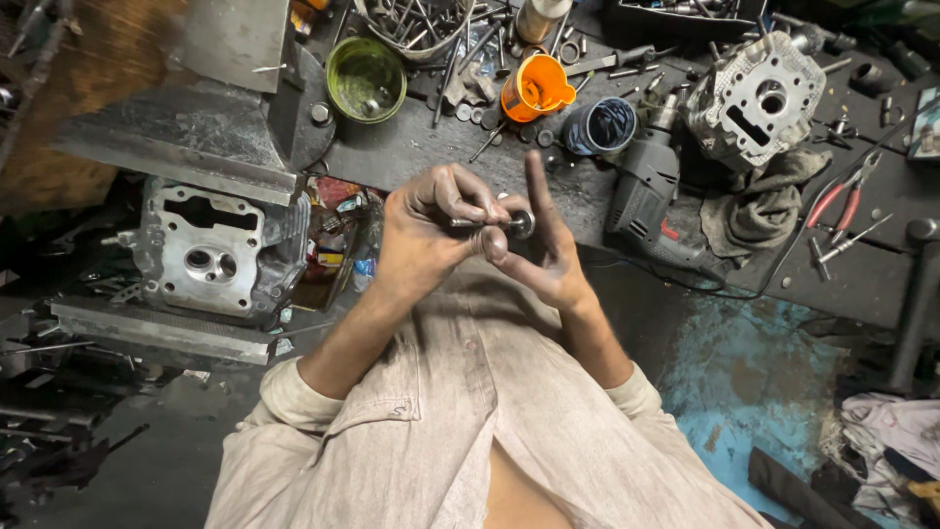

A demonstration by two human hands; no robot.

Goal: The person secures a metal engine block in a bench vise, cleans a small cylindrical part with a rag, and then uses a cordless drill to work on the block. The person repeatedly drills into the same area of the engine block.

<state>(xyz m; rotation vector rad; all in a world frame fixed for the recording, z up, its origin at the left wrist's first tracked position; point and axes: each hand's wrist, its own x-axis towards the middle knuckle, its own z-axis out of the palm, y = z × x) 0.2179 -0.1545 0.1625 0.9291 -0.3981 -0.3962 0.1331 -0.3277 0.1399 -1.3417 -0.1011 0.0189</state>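
Engine valve (490, 223) held in mid-air above the table (411, 157) edge, long axis horizontal, stem running left into the left hand (426, 235) grip, fingers pinching it; round head touches the right hand (548, 255), index finger raised straight.

So the engine valve (494, 223) is a small dark metal piece, thin stem running sideways with the round flat head at its right end, greasy with a bit of shine on the head. It's up in the air in front of the person's chest, not resting on anything, just short of the front edge of the workbench (411, 157). The stem is mostly buried in the fingers of the left hand (426, 230), and the head sits against the right hand (543, 250).
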